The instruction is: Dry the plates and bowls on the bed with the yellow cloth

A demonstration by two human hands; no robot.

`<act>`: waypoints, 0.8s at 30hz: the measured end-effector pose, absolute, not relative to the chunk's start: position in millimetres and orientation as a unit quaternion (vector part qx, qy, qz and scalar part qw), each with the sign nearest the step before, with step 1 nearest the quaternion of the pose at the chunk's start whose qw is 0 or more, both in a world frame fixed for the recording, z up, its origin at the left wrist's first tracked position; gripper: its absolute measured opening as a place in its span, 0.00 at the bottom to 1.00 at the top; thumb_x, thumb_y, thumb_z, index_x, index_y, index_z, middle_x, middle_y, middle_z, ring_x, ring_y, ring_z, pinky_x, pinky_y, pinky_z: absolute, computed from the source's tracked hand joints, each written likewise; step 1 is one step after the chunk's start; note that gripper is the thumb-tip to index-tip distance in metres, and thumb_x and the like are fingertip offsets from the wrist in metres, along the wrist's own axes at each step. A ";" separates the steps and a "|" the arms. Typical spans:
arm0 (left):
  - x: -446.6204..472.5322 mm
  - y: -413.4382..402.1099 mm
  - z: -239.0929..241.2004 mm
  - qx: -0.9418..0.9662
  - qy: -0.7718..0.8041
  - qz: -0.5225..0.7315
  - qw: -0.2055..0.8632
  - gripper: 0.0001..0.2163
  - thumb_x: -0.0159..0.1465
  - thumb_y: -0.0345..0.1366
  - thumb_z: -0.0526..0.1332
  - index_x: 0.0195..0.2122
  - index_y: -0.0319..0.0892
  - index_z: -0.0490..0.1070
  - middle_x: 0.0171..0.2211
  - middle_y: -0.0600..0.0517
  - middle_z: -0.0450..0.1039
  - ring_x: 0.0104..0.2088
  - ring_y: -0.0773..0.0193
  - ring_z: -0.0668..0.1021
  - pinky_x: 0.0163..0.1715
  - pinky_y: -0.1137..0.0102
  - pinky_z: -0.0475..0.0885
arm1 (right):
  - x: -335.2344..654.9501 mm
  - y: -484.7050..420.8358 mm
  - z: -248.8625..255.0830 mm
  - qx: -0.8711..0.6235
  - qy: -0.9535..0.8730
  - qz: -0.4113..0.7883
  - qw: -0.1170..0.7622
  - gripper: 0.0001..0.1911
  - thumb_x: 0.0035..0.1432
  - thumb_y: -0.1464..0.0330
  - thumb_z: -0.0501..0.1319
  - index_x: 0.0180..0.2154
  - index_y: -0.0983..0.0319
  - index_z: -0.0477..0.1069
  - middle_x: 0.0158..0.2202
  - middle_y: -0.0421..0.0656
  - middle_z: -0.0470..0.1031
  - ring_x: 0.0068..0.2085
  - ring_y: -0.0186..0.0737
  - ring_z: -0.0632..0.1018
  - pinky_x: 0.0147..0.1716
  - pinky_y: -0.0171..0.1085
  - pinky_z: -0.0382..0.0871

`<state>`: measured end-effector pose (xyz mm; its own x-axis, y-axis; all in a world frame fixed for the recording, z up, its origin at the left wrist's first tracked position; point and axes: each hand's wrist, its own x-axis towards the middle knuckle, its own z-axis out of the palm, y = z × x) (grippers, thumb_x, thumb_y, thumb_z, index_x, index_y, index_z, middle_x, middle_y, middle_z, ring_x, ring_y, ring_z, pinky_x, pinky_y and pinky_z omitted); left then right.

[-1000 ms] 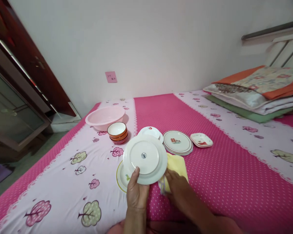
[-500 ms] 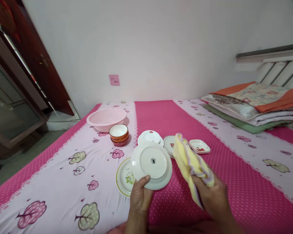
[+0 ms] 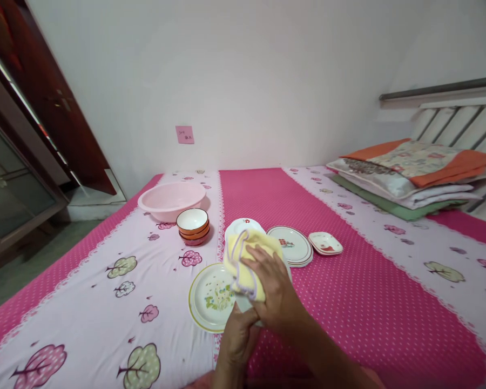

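Note:
My right hand presses a yellow cloth with a purple edge against a white plate, which it almost wholly hides. My left hand grips that plate from below, near its lower rim. Just left of it a yellow-rimmed plate with a flower print lies flat on the bedsheet.
Behind the hands sit a small white plate, a stack of red-rimmed plates, a small square dish, stacked orange bowls and a pink basin. Folded quilts lie at the far right. A dark door stands left.
My right hand lifted the yellow cloth off the bed, swung it left and laid it over the plate. The plate held by my left hand stayed roughly where it was.

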<state>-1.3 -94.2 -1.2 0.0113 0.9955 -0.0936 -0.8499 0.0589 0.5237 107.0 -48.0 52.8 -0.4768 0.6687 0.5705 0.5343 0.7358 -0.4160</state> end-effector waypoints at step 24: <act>-18.1 -83.2 -16.3 0.113 0.061 0.634 0.762 0.39 0.71 0.65 0.49 0.58 0.34 0.80 0.57 0.34 0.80 0.67 0.40 0.73 0.69 0.48 0.63 | 148.5 -114.6 -26.8 -0.299 -0.888 -0.080 0.340 0.31 0.70 0.66 0.52 0.71 0.63 0.61 0.73 0.50 0.64 0.76 0.55 0.59 0.73 0.56 0.52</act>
<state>-18.1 -83.2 -16.3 0.1884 0.9808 0.0497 -0.9530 0.1703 0.2506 148.5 -114.6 -26.8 -0.5907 0.4761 0.6515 0.5854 0.8085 -0.0600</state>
